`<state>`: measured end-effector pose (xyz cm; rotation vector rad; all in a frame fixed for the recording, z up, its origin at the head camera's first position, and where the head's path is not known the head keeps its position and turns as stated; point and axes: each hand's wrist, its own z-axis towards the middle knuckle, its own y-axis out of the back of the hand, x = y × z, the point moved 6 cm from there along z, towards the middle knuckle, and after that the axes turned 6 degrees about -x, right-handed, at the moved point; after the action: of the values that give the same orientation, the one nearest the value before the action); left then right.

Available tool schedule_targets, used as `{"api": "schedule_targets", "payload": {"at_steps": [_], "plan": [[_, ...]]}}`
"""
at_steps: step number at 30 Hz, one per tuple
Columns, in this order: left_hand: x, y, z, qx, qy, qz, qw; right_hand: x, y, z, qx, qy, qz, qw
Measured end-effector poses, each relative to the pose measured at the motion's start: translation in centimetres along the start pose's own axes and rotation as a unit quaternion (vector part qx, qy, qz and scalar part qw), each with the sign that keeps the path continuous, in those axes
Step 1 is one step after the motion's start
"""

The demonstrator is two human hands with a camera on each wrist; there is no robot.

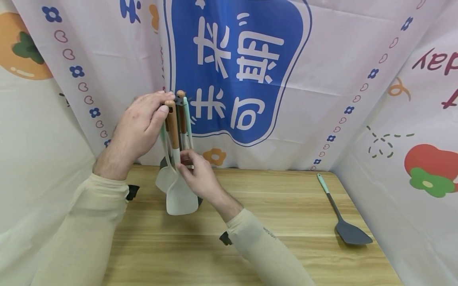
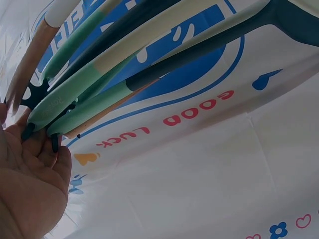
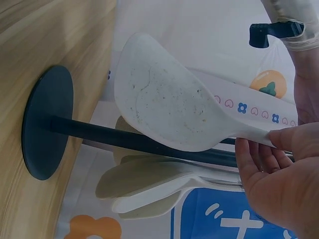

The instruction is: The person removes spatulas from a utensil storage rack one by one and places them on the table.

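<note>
A dark utensil rack (image 3: pixel 99 132) with a round base stands on the table, hung with several kitchen utensils. My left hand (image 1: pixel 139 123) is at its top, fingers and thumb around the hooks by the handle ends. With thumb and fingers, my right hand (image 1: pixel 198 174) pinches the neck of a white spatula (image 1: pixel 181 196) with a wooden handle (image 1: pixel 173 127). Specks mark the blade in the right wrist view, where it lies in front of the rack's pole. Teal handles (image 2: pixel 65 99) hang beside my left fingers. The spatula's hook contact is partly hidden.
A dark grey turner (image 1: pixel 352 233) with a teal handle lies at the right edge of the wooden table (image 1: pixel 286 206). Printed cloth (image 1: pixel 336 59) hangs close behind the rack and along both sides.
</note>
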<state>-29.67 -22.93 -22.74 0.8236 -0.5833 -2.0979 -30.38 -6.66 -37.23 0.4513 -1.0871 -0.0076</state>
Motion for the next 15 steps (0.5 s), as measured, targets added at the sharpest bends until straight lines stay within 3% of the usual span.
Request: {"api": "schedule_targets", "payload": {"at_steps": [15], "plan": [[-0.1, 0.0, 0.0, -0.008, -0.008, -0.011, 0.9999, 0.7, 1.1, -0.9, -0.002, 0.003, 0.001, 1.0000]]}}
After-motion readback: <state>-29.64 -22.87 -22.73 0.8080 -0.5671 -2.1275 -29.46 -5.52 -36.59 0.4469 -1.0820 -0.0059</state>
